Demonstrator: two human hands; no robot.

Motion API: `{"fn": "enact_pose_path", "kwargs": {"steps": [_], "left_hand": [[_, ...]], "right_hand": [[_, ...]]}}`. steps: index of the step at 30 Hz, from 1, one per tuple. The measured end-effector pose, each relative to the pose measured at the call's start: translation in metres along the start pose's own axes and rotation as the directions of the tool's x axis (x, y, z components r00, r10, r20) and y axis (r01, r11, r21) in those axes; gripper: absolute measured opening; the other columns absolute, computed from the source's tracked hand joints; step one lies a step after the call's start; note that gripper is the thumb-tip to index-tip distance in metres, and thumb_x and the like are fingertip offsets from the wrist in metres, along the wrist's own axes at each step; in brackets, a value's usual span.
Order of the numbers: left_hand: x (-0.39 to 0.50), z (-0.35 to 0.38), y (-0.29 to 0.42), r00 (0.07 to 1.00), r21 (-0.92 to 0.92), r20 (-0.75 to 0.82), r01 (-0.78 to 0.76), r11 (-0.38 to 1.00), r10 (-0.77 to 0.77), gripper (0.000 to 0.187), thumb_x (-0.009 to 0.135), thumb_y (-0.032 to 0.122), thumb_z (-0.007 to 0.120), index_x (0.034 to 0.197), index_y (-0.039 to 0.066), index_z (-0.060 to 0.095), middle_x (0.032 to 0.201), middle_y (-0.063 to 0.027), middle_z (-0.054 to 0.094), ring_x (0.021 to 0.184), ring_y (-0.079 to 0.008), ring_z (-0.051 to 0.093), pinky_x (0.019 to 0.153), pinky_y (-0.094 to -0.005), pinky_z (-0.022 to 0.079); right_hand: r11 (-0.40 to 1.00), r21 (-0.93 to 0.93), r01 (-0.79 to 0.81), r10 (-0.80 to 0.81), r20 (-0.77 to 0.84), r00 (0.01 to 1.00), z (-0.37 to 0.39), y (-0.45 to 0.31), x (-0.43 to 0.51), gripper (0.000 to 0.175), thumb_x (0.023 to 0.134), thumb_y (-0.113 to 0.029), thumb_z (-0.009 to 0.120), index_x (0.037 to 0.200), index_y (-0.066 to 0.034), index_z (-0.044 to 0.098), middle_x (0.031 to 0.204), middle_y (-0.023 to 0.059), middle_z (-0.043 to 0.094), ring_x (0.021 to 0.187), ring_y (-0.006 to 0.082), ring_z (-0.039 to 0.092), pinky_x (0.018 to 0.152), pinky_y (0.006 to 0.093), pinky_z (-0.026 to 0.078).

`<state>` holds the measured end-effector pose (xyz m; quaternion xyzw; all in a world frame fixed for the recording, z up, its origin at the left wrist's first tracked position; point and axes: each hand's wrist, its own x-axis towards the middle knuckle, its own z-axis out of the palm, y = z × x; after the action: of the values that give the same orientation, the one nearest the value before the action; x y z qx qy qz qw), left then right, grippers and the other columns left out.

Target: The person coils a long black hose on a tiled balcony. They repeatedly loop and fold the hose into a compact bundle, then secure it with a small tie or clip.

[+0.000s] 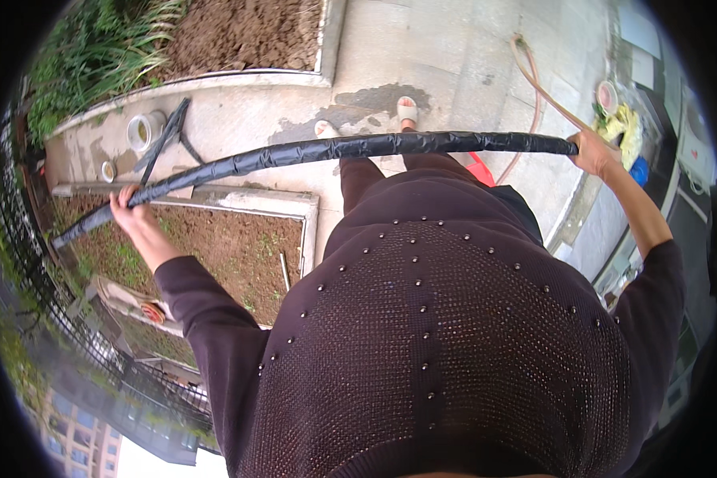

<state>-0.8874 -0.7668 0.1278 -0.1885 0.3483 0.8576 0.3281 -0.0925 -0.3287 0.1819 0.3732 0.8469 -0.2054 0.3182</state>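
Observation:
A long roll wrapped in wrinkled black plastic (358, 146) stretches across in front of my body at about thigh height. My left hand (131, 209) grips it near its left part, and the roll runs on past the fingers over a soil bed. My right hand (594, 152) is closed around the right end, with a pinkish hose (535, 83) lying on the ground behind that hand. Strips of dark plastic (170, 131) lie on the paving just beyond my left hand. Whether the roll is hollow cannot be told.
White-edged beds hold bare soil (245, 36) and sparse weeds (239, 245). A white bucket (145, 131) and a small pot (108, 171) stand on the left paving. Wet patches (358, 107) darken the ground around my sandals. A red object (481, 170) is beside my legs; yellow material (627, 131) lies right.

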Motion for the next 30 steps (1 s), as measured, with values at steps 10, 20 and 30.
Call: {"fn": "enact_pose_path", "kwargs": {"steps": [10, 20, 30], "left_hand": [[-0.033, 0.019, -0.054, 0.999, -0.136, 0.028, -0.022, 0.99, 0.026, 0.042, 0.094, 0.028, 0.04, 0.054, 0.015, 0.03, 0.044, 0.0045, 0.027, 0.037, -0.0081, 0.032, 0.04, -0.0229, 0.031], [-0.043, 0.044, -0.119, 0.999, -0.12, 0.014, -0.045, 0.992, 0.047, 0.038, 0.092, 0.026, 0.044, 0.058, 0.014, 0.032, 0.049, 0.0039, 0.027, 0.04, -0.0092, 0.029, 0.041, -0.0246, 0.03], [-0.047, 0.053, -0.147, 0.999, -0.136, 0.031, -0.038, 0.99, 0.043, 0.03, 0.089, 0.021, 0.05, 0.063, 0.013, 0.038, 0.051, 0.0039, 0.031, 0.042, -0.0094, 0.03, 0.045, -0.0252, 0.032]], "right_hand": [[0.994, 0.1, 0.038, -0.043, 0.053, 0.998, 0.01, -0.049, 0.017, 0.015, 0.07, -0.014, 0.059, 0.067, -0.0014, 0.065, 0.069, 0.0246, 0.059, 0.068, 0.0394, 0.06, 0.063, 0.0433, 0.048], [0.975, 0.194, 0.111, -0.124, 0.056, 0.991, 0.01, -0.11, 0.033, 0.017, 0.07, -0.016, 0.059, 0.065, -0.0001, 0.062, 0.067, 0.0252, 0.058, 0.067, 0.0393, 0.061, 0.061, 0.0434, 0.048], [0.94, 0.273, 0.203, -0.214, 0.01, 0.977, 0.003, -0.175, 0.05, 0.02, 0.073, -0.02, 0.058, 0.068, -0.0022, 0.064, 0.068, 0.0238, 0.058, 0.07, 0.0413, 0.059, 0.064, 0.0461, 0.047]]}}
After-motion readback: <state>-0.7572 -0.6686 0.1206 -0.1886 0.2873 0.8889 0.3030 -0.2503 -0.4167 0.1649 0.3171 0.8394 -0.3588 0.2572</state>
